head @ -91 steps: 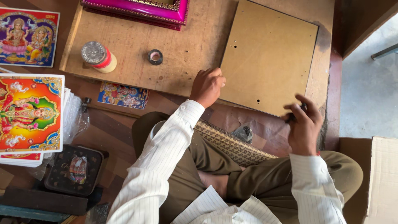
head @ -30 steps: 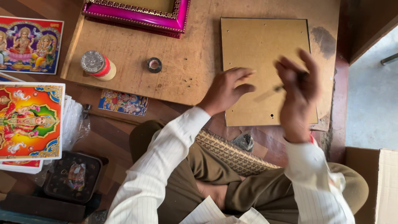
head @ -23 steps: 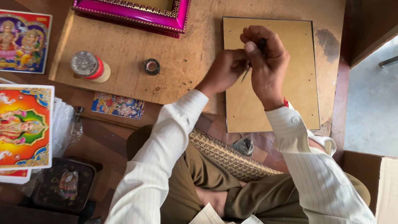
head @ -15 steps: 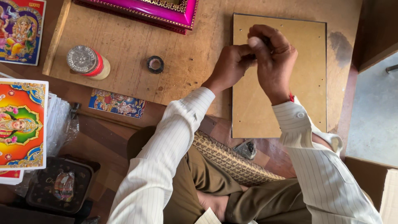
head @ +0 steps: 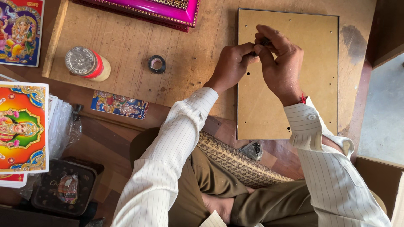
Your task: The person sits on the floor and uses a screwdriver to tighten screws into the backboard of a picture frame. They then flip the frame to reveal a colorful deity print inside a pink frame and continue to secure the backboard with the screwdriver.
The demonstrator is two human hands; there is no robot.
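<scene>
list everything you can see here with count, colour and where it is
backing board: 1, tan with small holes, right side of the work board, under both hands
work board: 1, worn brown wood, across the top
picture frame: 1, magenta and gold, top edge
tape roll: 1, black, middle of the work board
jar: 1, cream with red band and silver lid, lying at left
prints: several, bright multicolour, left side
small card: 1, blue, below the work board
dark tray: 1, lower left
left hand: pinching a small dark item, over the backing board
right hand: pinching the same item
</scene>
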